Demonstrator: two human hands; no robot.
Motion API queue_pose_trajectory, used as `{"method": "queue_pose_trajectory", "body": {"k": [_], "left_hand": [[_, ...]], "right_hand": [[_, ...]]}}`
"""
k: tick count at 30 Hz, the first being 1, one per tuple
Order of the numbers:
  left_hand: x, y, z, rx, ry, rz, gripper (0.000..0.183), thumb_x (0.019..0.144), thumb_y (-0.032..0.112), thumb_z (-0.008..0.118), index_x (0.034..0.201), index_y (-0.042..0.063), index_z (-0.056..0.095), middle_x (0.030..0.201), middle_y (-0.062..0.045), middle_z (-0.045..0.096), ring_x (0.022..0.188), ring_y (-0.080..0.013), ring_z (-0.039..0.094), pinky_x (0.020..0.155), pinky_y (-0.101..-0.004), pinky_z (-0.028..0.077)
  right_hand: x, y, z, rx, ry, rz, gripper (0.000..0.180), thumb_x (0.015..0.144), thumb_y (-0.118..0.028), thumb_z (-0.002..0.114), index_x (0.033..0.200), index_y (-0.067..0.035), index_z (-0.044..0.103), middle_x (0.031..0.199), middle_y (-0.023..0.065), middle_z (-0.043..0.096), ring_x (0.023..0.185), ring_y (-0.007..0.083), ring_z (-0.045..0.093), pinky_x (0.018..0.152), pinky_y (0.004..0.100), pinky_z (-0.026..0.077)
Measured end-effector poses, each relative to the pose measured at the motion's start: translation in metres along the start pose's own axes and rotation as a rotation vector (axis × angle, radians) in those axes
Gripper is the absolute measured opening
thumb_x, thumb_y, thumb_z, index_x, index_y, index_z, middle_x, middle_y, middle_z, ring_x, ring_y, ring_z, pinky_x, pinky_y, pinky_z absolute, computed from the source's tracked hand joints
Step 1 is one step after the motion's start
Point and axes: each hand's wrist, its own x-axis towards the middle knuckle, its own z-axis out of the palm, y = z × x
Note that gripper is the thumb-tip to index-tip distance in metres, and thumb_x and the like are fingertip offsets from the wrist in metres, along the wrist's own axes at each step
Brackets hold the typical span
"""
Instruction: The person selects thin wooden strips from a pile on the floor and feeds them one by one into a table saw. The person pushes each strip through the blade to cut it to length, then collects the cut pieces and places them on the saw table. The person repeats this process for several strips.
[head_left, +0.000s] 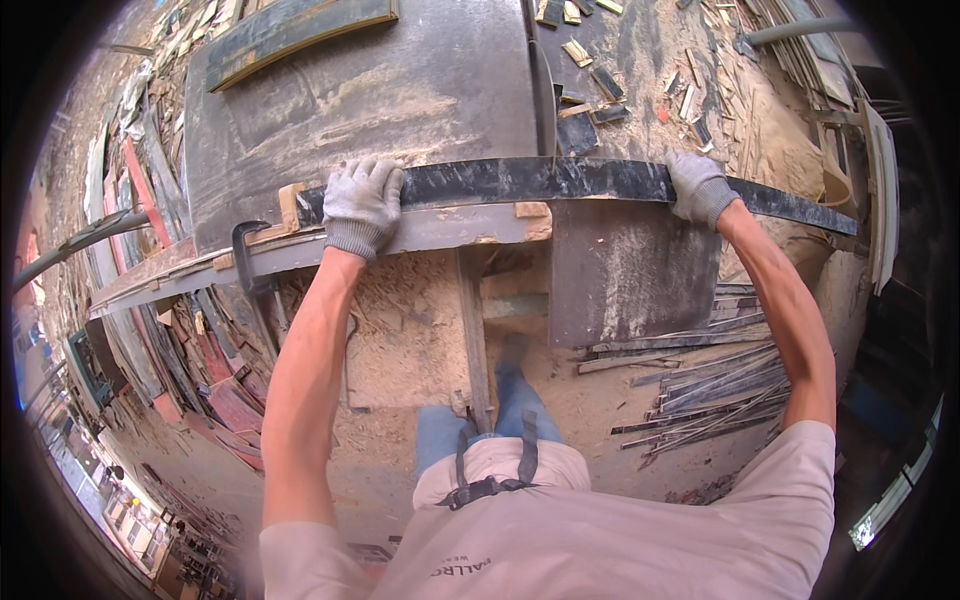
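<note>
A long dark-faced wooden strip (525, 180) lies crosswise on the saw table (360, 90), against a wooden fence (420, 229). Gloved in grey, my left hand (365, 201) presses on the strip near its left end, beside a small wood block (290, 206). My right hand (699, 186), in a matching glove, grips the strip toward its right end, which sticks out past the table. Between my hands the strip crosses the line of a slot, where a saw blade seems to stand; the blade is hard to make out. A black clamp (251, 259) holds the fence at left.
Short wooden offcuts (609, 82) and sawdust (772, 127) lie beyond the strip at right. A thicker board (300, 37) rests at the table's far left. Piled strips (705, 390) lie on the floor at right, more scrap (217, 367) at left.
</note>
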Motion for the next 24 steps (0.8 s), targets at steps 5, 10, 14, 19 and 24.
{"method": "queue_pose_trajectory", "body": {"k": [5,10,14,19,24], "left_hand": [[-0.004,-0.002,0.004,0.036,0.019,0.003,0.016,0.105,0.027,0.064,0.106,0.014,0.072,0.105,-0.010,0.072,0.104,-0.0355,0.067,0.094,-0.0500,0.051],[0.000,-0.003,0.009,0.068,0.051,0.001,0.019,0.106,0.030,0.063,0.109,0.014,0.073,0.105,-0.012,0.073,0.105,-0.0360,0.068,0.093,-0.0496,0.053],[-0.001,0.003,0.013,0.104,0.006,-0.027,0.026,0.108,0.035,0.059,0.113,0.013,0.072,0.110,-0.014,0.073,0.109,-0.0351,0.067,0.097,-0.0494,0.053],[0.002,0.007,-0.001,0.079,-0.057,-0.084,0.030,0.110,0.039,0.056,0.111,0.013,0.070,0.116,-0.012,0.072,0.115,-0.0347,0.065,0.101,-0.0507,0.050],[0.017,0.013,-0.027,-0.063,-0.202,-0.078,0.049,0.102,0.056,0.064,0.124,0.012,0.071,0.121,-0.017,0.069,0.121,-0.0374,0.061,0.106,-0.0504,0.049]], "right_hand": [[0.000,-0.005,0.003,0.007,0.005,0.025,0.048,0.072,-0.010,0.080,0.116,0.002,0.064,0.112,0.0256,0.072,0.110,0.0415,0.073,0.094,0.0474,0.060],[0.007,0.006,0.010,0.036,0.147,0.038,0.054,0.066,-0.015,0.087,0.111,0.001,0.063,0.109,0.0249,0.072,0.106,0.0420,0.074,0.091,0.0480,0.061],[0.009,0.016,0.016,0.156,0.229,0.065,0.054,0.066,-0.011,0.086,0.114,0.000,0.063,0.110,0.0261,0.072,0.107,0.0442,0.072,0.091,0.0479,0.061],[-0.054,-0.002,0.034,0.179,0.159,0.025,0.060,0.064,-0.012,0.088,0.117,-0.006,0.058,0.115,0.0217,0.066,0.113,0.0412,0.067,0.101,0.0461,0.056],[-0.065,0.017,-0.012,0.240,0.160,-0.105,0.063,0.064,-0.011,0.085,0.120,-0.007,0.057,0.115,0.0183,0.062,0.113,0.0394,0.064,0.100,0.0460,0.053]]}}
